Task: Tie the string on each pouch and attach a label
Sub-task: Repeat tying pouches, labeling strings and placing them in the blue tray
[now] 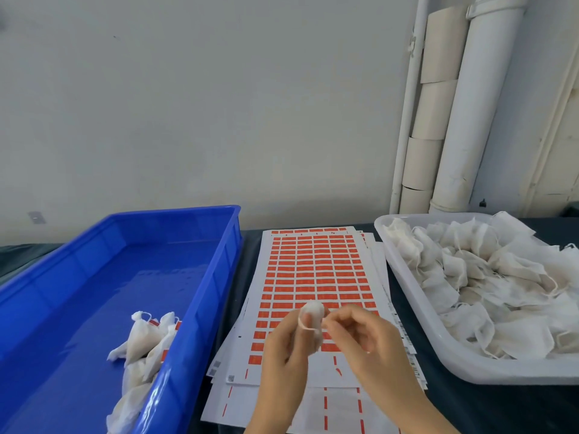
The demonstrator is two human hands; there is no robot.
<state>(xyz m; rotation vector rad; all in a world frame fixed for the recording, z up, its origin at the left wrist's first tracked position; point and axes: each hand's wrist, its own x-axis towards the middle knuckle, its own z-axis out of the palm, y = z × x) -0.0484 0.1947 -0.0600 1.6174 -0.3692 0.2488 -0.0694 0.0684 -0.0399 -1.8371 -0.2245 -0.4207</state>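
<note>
A small white fabric pouch point(313, 314) is pinched in my left hand point(283, 355) above the label sheets. Its white string loops around my left fingertip. My right hand point(363, 339) pinches the string's end just right of the pouch. Under both hands lies a stack of sheets of orange labels point(316, 270); the rows nearest me are partly peeled off. Several pouches with orange labels point(141, 343) lie in the near right corner of the blue bin point(203, 296).
A white tray point(438, 349) on the right is heaped with several loose pouches point(488, 277). The dark table point(488, 405) runs to a grey wall. White pipes point(470, 120) stand at the back right.
</note>
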